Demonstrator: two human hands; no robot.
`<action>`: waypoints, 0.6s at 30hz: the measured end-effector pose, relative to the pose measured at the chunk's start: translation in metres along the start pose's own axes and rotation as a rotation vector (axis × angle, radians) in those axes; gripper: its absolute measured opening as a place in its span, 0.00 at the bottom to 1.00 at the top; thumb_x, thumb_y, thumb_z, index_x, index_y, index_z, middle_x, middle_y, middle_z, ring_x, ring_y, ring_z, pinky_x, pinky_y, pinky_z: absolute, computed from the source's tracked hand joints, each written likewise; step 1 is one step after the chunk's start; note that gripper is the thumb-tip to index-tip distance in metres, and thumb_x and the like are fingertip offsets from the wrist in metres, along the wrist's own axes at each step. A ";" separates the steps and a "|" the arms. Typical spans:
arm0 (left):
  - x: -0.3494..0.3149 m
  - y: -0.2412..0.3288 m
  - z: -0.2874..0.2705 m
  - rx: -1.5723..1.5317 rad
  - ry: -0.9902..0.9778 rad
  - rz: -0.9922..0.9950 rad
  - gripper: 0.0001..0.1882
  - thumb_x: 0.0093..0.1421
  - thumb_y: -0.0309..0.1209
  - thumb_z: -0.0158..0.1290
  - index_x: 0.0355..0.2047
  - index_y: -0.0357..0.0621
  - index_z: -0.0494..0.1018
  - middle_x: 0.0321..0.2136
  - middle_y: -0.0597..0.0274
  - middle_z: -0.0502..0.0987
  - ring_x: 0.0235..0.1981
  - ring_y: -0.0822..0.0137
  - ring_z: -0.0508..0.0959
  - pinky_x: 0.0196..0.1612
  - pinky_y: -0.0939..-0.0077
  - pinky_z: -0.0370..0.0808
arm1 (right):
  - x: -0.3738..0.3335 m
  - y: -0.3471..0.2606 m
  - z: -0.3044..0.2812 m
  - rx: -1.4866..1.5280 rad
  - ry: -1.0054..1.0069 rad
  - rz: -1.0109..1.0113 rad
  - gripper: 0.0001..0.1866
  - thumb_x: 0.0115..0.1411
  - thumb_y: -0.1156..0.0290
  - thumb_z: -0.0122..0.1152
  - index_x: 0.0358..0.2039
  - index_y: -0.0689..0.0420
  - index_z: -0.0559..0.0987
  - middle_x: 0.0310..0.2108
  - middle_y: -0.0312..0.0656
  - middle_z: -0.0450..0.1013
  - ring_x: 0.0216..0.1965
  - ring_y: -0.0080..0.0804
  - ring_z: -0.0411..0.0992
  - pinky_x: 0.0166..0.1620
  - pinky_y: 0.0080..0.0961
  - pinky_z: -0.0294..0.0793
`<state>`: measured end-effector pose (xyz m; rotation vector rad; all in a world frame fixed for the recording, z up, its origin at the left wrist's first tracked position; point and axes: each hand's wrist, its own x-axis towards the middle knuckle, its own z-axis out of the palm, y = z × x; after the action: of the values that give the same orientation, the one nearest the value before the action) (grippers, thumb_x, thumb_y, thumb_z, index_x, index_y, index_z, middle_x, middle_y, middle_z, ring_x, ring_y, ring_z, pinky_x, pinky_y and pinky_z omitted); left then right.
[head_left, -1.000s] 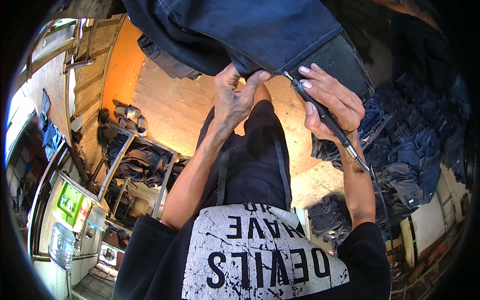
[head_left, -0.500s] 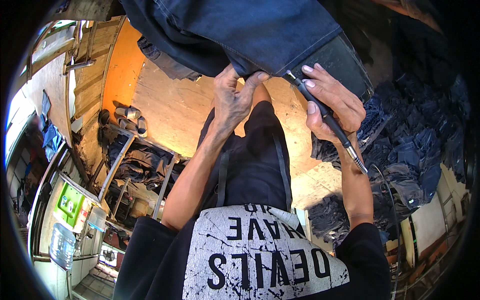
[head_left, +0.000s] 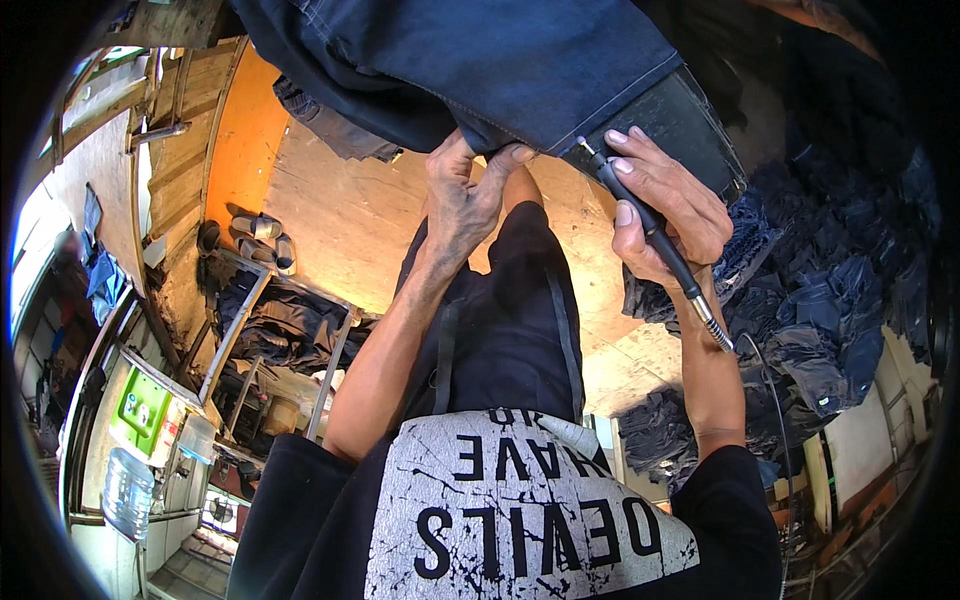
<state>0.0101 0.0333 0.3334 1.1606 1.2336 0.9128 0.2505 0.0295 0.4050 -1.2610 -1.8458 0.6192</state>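
Observation:
Dark blue denim trousers [head_left: 520,75] with pale stitching lie in front of me, one leg drawn over a flat black board [head_left: 690,125] whose bare end sticks out at the right. My left hand [head_left: 465,190] pinches the near edge of the cloth between thumb and fingers; the fingertips are partly hidden by it. In my right hand [head_left: 682,210] is a black pen-shaped rotary tool handpiece [head_left: 655,228], held like a pencil. Its small metal tip is at the leg's hem, beside the board; whether it touches the cloth I cannot tell. A spring-sleeved cable [head_left: 770,375] trails from its back end.
A large heap of dark denim garments [head_left: 800,290] fills the right side. Sandals [head_left: 262,232] lie on the wooden floor [head_left: 350,215] by an orange panel [head_left: 245,140]. At the left are a metal-framed rack of dark clothes [head_left: 290,325], a green tray [head_left: 140,405] and a clear water bottle [head_left: 128,492].
The handpiece tip has shifted very slightly up and right along the hem. My left hand keeps its pinch, and the cloth has barely moved.

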 end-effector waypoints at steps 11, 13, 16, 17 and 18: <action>0.000 -0.006 0.000 -0.023 0.004 0.006 0.09 0.69 0.29 0.68 0.46 0.38 0.85 0.41 0.64 0.86 0.43 0.73 0.81 0.50 0.72 0.77 | -0.003 0.003 -0.001 -0.012 0.031 0.034 0.16 0.56 0.77 0.65 0.45 0.64 0.88 0.45 0.57 0.87 0.53 0.52 0.86 0.62 0.51 0.83; 0.000 -0.007 0.000 -0.021 -0.005 0.002 0.09 0.70 0.29 0.68 0.46 0.38 0.85 0.42 0.64 0.86 0.44 0.72 0.81 0.50 0.72 0.77 | -0.003 0.003 -0.001 -0.020 0.045 0.033 0.17 0.51 0.81 0.66 0.43 0.65 0.87 0.40 0.54 0.87 0.51 0.52 0.87 0.61 0.51 0.85; 0.001 -0.007 0.002 -0.032 0.009 0.005 0.09 0.69 0.29 0.68 0.45 0.38 0.86 0.42 0.60 0.87 0.44 0.69 0.83 0.50 0.69 0.78 | -0.003 0.004 -0.001 -0.015 0.048 0.036 0.17 0.51 0.80 0.66 0.43 0.65 0.87 0.41 0.55 0.87 0.51 0.52 0.87 0.62 0.51 0.85; 0.001 -0.007 0.003 -0.046 0.037 0.013 0.08 0.67 0.29 0.69 0.43 0.38 0.87 0.41 0.58 0.88 0.43 0.66 0.85 0.49 0.67 0.79 | -0.003 0.005 0.000 -0.016 0.056 0.041 0.17 0.51 0.80 0.66 0.44 0.65 0.87 0.41 0.55 0.87 0.52 0.52 0.87 0.62 0.52 0.85; 0.002 -0.008 0.004 -0.059 0.065 0.021 0.08 0.66 0.29 0.70 0.42 0.38 0.88 0.40 0.55 0.89 0.41 0.63 0.86 0.47 0.65 0.80 | -0.003 0.005 0.000 -0.017 0.064 0.047 0.17 0.51 0.80 0.66 0.44 0.64 0.87 0.41 0.55 0.87 0.52 0.52 0.87 0.62 0.52 0.84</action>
<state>0.0136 0.0327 0.3254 1.1060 1.2403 1.0028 0.2542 0.0287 0.4001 -1.3237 -1.7771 0.5833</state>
